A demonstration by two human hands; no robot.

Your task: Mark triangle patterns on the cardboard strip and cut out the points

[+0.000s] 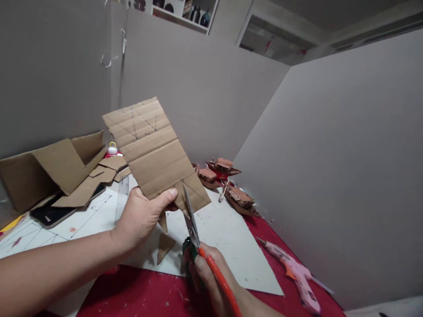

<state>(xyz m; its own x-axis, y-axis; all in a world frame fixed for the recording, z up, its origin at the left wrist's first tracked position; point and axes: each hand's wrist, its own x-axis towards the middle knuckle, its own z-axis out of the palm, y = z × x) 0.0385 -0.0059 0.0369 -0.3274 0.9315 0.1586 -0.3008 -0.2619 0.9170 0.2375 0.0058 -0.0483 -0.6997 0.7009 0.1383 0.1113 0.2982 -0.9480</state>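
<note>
A tan cardboard sheet (pixel 155 154) with pencilled slanting lines is tilted up over the table. My left hand (pixel 142 215) grips its lower edge, thumb on the near face. My right hand (pixel 214 273) is closed on scissors (pixel 191 224) with one orange and one green handle. The scissor blades meet the sheet's lower part, near a drawn line. Below the sheet, a small pointed cardboard piece (pixel 165 246) lies on the white board (pixel 231 237), and another pointed bit (pixel 163 223) shows just under my left hand.
Cardboard scraps (pixel 76 185) and a dark phone (pixel 53 213) are at the left, with a clear ruler (pixel 123 193) nearby. Small brown boat models (pixel 241 198) stand beyond the board. A pink glue gun (pixel 297 277) rests on the red cloth (pixel 142 295) at the right. Grey walls rise behind.
</note>
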